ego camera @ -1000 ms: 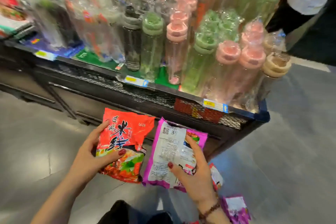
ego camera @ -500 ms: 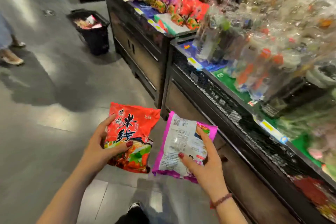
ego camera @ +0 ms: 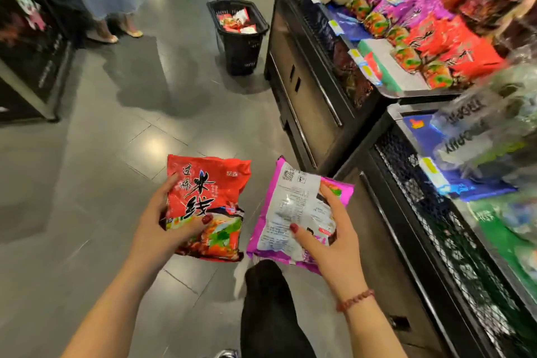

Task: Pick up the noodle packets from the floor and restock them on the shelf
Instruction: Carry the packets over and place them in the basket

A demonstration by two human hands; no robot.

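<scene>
We grip a red packet (ego camera: 209,192) in the left hand (ego camera: 162,227), thumb curled over its face. The right hand (ego camera: 328,244) pinches a purple packet (ego camera: 293,206), printed back up. Both long axes point away from us. The noodle shelf (ego camera: 386,67) lies ahead, up and right, well apart. The right hand is nearer to it.

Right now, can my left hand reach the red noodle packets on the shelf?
Probably not yet. Your left hand grips the red packet low over the floor; the shelf's red packets lie well ahead on the right, beyond your right hand and its purple packet. The floor between looks free.
</scene>
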